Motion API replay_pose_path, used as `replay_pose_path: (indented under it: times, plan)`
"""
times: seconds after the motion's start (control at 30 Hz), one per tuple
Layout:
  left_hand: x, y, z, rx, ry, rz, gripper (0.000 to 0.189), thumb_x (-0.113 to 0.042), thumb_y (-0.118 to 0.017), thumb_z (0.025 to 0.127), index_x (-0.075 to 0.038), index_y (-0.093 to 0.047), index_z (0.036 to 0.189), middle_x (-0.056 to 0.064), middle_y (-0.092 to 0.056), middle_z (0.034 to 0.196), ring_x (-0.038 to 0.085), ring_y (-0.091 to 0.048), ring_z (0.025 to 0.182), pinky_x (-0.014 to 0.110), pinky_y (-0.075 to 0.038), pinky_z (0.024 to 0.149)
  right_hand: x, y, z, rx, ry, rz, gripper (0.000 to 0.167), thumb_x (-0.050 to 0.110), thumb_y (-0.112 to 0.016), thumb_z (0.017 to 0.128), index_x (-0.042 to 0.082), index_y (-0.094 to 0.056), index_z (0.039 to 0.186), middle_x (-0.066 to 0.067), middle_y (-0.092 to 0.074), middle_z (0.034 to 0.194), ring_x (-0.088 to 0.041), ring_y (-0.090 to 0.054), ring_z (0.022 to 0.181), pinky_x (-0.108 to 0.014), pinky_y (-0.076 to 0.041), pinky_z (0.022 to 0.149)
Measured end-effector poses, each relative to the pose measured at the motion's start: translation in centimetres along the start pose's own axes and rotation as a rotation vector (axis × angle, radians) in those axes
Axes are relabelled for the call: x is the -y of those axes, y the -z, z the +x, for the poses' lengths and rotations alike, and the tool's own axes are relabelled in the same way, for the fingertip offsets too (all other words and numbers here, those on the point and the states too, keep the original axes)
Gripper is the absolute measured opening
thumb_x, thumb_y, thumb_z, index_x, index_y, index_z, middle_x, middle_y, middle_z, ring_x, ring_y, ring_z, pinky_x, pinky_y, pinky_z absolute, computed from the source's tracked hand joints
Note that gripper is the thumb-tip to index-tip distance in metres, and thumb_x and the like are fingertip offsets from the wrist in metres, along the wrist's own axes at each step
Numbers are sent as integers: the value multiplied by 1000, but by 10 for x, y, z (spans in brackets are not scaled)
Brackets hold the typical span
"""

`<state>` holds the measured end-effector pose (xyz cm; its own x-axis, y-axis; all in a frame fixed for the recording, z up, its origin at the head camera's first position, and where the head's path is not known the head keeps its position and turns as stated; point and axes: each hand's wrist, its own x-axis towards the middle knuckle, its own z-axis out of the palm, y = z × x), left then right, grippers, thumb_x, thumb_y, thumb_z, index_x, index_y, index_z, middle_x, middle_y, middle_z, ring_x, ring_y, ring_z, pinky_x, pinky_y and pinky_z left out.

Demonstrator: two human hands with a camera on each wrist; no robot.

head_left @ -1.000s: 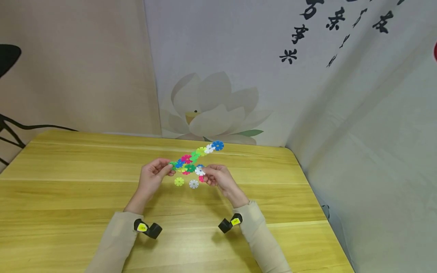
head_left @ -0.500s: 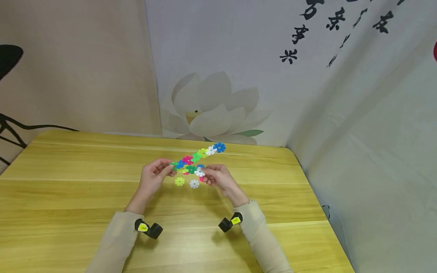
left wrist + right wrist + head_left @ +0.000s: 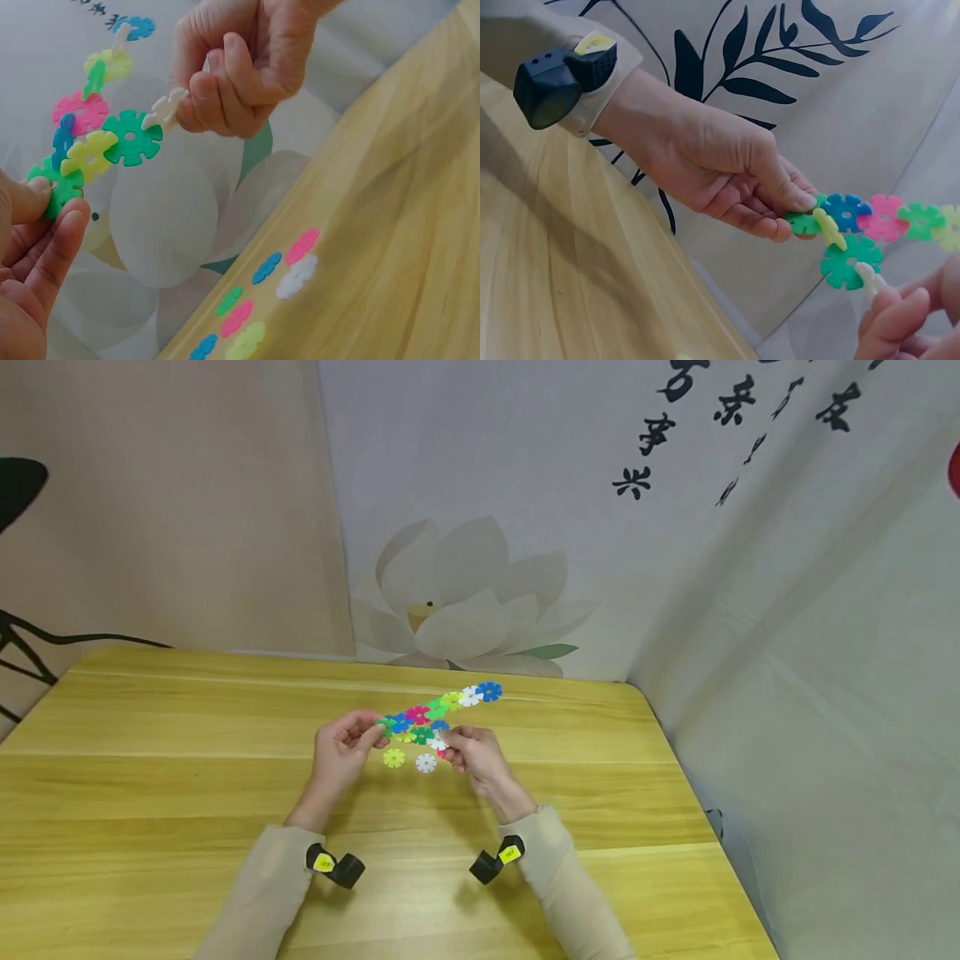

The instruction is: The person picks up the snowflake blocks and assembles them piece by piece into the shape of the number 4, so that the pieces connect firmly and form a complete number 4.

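Above the table, a chain of slotted plastic snowflake discs hangs between both hands. The left hand (image 3: 341, 752) pinches a green disc (image 3: 56, 186) at the corner where two rows meet. One row runs through a pink disc (image 3: 80, 113) to a blue disc (image 3: 490, 692) at its far tip. The shorter row holds a yellow disc (image 3: 90, 156) and a dark green disc (image 3: 132, 138). At that row's end, the right hand (image 3: 480, 760) pinches a white disc (image 3: 163, 110), which meets the dark green disc's edge; how deep its slot sits is unclear.
Several loose discs lie on the wooden table (image 3: 187, 793) beneath the hands, among them a yellow disc (image 3: 393, 758) and a white disc (image 3: 426, 763). Behind the table hangs a printed cloth (image 3: 480, 485). Each wrist carries a small black camera (image 3: 345, 870).
The long row's far tip has swung slightly right and toward the person. Both forearms have drawn a little closer together. The grips look the same.
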<state>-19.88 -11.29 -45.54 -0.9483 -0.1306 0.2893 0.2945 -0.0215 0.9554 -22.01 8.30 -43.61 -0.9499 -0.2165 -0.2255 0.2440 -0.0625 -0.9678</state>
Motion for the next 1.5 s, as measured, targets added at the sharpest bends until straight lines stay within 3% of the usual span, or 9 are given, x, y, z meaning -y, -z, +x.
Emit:
replay_pose_path:
  times: [0.13,0.27,0.4,0.6,0.7,0.77,0.93,1.23,1.5]
  plan:
    - [0,1,-2,-13,2,2,9,5,-60,88,14,-61,91,13,-63,76,6,-62,64,19,-56,62,-1,-3,1,-5,-3,6,24,3,-54,91,8,-56,68,5,-50,52,-2,-42,44,-10,-31,38]
    - [1,2,-2,-30,-11,-10,8,7,-59,87,14,-60,90,7,-63,74,5,-61,64,18,-56,62,1,-4,3,24,-26,23,19,5,-54,92,6,-55,73,3,-49,55,-3,-42,46,-10,-31,39]
    - [4,1,-3,-24,-4,-90,9,10,-58,87,18,-57,92,0,-65,73,6,-63,65,19,-57,63,8,-2,4,44,0,55,16,5,-54,91,5,-56,75,3,-48,54,-3,-39,43,-11,-29,38]
    - [4,-3,-5,-40,61,-215,14,14,-58,85,21,-52,95,-5,-67,76,8,-66,68,23,-58,67,16,1,4,107,40,-29,17,7,-54,91,5,-56,74,3,-48,54,-3,-38,42,-11,-31,38]
    - [4,-4,-4,-37,90,-257,11,13,-57,85,18,-53,94,-4,-68,76,8,-67,68,24,-58,68,17,2,4,115,38,-43,18,8,-54,91,5,-56,74,3,-49,55,-3,-39,42,-11,-33,38]
    - [5,-5,-3,-21,106,-299,9,15,-56,85,9,-57,91,-4,-68,77,9,-67,69,24,-58,69,17,2,4,117,44,-46,17,8,-54,91,6,-57,74,3,-50,55,-3,-40,43,-11,-33,38]
    - [8,-8,-3,18,147,-357,30,18,-55,81,-10,-56,89,-5,-69,81,9,-66,72,23,-58,70,17,0,5,102,76,-60,17,6,-55,90,7,-58,73,3,-51,54,-4,-40,44,-13,-31,39]
    - [9,-16,-3,29,183,-360,31,17,-59,80,-12,-65,87,-6,-71,81,9,-68,75,25,-58,72,14,-6,5,121,96,-30,15,4,-55,90,3,-60,75,2,-52,53,-3,-41,42,-13,-32,39]
    - [13,-23,-3,5,153,-404,28,13,-58,84,-13,-69,80,-1,-70,74,10,-68,67,27,-58,69,13,-12,1,136,24,47,19,9,-54,92,8,-54,73,4,-48,54,-2,-36,42,-12,-26,38]
